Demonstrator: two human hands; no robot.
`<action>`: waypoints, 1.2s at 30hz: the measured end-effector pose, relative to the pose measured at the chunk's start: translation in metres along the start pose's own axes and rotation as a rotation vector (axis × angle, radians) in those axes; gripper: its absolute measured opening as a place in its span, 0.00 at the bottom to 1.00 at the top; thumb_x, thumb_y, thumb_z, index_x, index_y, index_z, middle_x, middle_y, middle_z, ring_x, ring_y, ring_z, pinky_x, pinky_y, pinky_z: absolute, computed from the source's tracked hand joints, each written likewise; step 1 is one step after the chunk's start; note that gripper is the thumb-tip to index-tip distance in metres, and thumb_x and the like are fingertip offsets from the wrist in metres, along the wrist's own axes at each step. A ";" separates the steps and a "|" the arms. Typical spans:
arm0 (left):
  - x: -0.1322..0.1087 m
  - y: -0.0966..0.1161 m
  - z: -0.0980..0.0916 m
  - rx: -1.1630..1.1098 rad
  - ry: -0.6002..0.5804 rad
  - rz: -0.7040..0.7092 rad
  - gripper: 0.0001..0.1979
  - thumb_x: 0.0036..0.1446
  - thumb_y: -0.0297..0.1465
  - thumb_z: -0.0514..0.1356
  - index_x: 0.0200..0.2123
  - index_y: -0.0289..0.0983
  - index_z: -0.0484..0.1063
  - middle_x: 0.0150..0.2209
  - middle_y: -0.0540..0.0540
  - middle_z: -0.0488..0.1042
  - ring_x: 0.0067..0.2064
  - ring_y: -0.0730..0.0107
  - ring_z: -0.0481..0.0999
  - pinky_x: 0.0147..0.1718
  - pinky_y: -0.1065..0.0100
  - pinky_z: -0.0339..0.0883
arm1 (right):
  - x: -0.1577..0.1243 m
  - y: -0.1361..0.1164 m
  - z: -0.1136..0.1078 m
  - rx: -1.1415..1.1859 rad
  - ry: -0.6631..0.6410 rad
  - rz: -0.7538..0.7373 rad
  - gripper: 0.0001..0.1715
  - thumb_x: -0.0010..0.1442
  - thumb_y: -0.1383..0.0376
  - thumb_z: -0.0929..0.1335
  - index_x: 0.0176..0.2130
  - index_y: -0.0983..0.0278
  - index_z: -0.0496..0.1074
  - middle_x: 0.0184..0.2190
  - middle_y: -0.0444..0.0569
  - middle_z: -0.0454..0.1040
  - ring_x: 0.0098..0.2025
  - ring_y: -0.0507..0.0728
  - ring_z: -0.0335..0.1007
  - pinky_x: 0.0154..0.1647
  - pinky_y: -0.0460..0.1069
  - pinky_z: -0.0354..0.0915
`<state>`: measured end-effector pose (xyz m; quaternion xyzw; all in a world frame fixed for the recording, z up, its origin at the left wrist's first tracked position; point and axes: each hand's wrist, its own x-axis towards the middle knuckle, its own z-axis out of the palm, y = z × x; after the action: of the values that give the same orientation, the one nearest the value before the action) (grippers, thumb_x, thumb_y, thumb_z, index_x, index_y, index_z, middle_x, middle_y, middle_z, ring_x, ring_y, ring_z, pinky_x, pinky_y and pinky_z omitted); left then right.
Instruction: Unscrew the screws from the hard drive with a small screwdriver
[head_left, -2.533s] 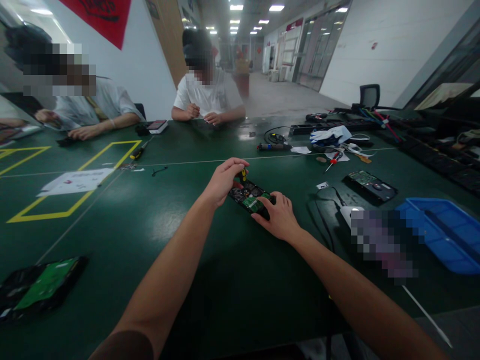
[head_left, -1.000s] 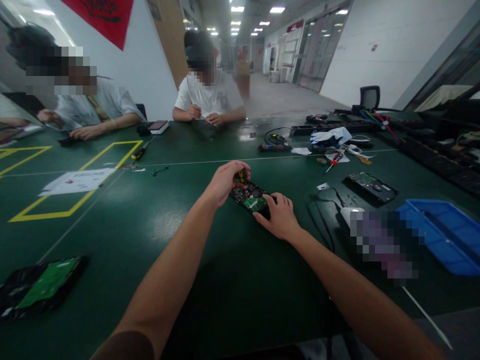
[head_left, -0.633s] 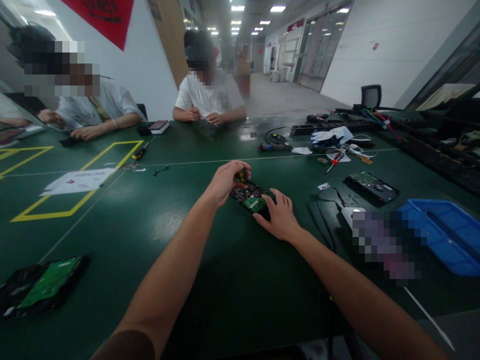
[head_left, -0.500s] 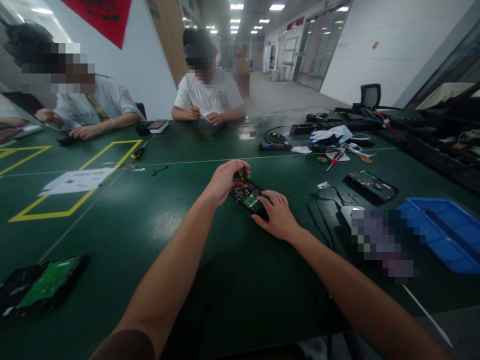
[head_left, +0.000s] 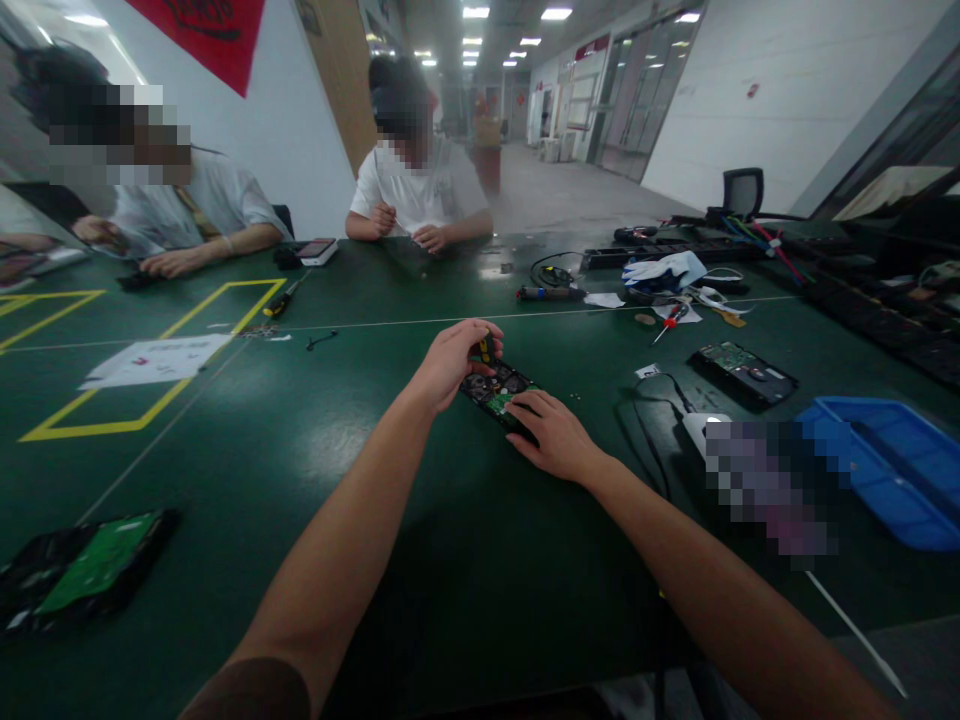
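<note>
Working on the black device point(head_left: 480, 388), flat on the green table point(head_left: 420, 590) between my hands; screw work, I'd judge. My left hand point(head_left: 454, 362) is clamped on a yellow-black tool handle point(head_left: 487, 348) over its left end, tip hidden. My right hand point(head_left: 559, 437) lies on its right end; can't tell if it grips. Next move likely calls for a steady tip, firm brace. Similar device point(head_left: 742, 375) and blue tray point(head_left: 885, 404) off right.

The left hand point(head_left: 450, 368) and the right hand point(head_left: 556, 437) are bare, and the forearms point(head_left: 675, 540) are bare also. On the left arm point(head_left: 330, 530) there is a dark brown sleeve point(head_left: 259, 692) with a curved edge; only its end is visible.
</note>
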<state>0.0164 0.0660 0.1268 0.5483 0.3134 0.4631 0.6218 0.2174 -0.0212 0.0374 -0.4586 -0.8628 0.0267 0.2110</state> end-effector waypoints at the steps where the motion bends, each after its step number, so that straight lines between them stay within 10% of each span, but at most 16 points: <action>1: 0.000 0.000 0.000 -0.001 0.002 0.000 0.08 0.61 0.32 0.58 0.37 0.35 0.76 0.36 0.42 0.76 0.39 0.64 0.77 0.30 0.67 0.72 | 0.000 0.000 -0.001 0.001 -0.007 -0.007 0.25 0.70 0.58 0.66 0.63 0.62 0.70 0.61 0.57 0.70 0.64 0.66 0.64 0.68 0.66 0.62; 25: -0.002 -0.001 0.001 0.195 0.035 0.060 0.12 0.62 0.38 0.63 0.42 0.38 0.82 0.42 0.43 0.77 0.42 0.66 0.74 0.28 0.73 0.66 | -0.001 0.004 0.003 0.016 -0.021 -0.016 0.27 0.69 0.60 0.66 0.65 0.61 0.70 0.65 0.56 0.70 0.68 0.65 0.64 0.70 0.66 0.60; 36: -0.004 0.000 0.007 -0.012 0.070 -0.055 0.09 0.58 0.35 0.63 0.38 0.38 0.68 0.39 0.45 0.75 0.38 0.65 0.80 0.27 0.70 0.70 | -0.002 0.004 0.006 0.029 -0.005 -0.011 0.26 0.70 0.61 0.65 0.64 0.63 0.70 0.65 0.57 0.70 0.68 0.64 0.62 0.71 0.65 0.58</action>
<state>0.0210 0.0601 0.1279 0.5192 0.3471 0.4666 0.6262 0.2189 -0.0195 0.0307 -0.4506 -0.8655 0.0390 0.2155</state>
